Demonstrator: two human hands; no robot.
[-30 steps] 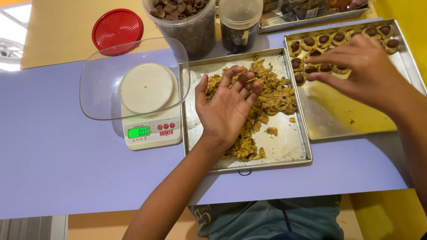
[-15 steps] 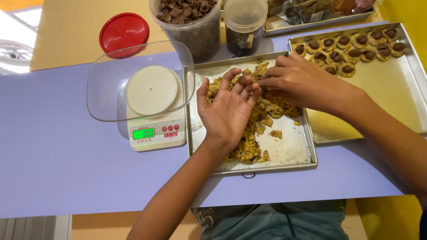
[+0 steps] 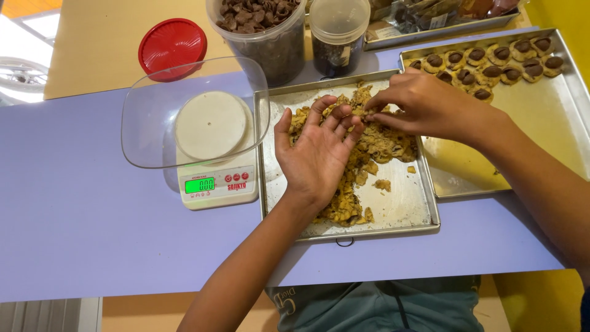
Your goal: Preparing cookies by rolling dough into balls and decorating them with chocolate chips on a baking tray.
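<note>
Left hand [image 3: 319, 154] is held palm up, fingers spread, over the dough [image 3: 362, 147] in the middle tray [image 3: 405, 212]; nothing is gripped in it. Right hand [image 3: 424, 107] is placed at the far side of the dough pile, fingertips bunched and pinching a bit of dough just beside the left fingertips. Dough is piled crumbly along the tray's centre and right, with bare metal showing near and left.

A second tray [image 3: 553, 135] is set touching on the right; a row of cookies [image 3: 491, 64] with dark tops is lined along its far edge. A scale [image 3: 215, 181] is seen left of the dough tray, lit display on the near face, with a clear bowl [image 3: 153, 123] set on its platform. Far side of the counter [image 3: 92, 233]: red lid [image 3: 172, 46], tub [image 3: 258, 34] of brown pieces, and a smaller lidded jar [image 3: 339, 34].
</note>
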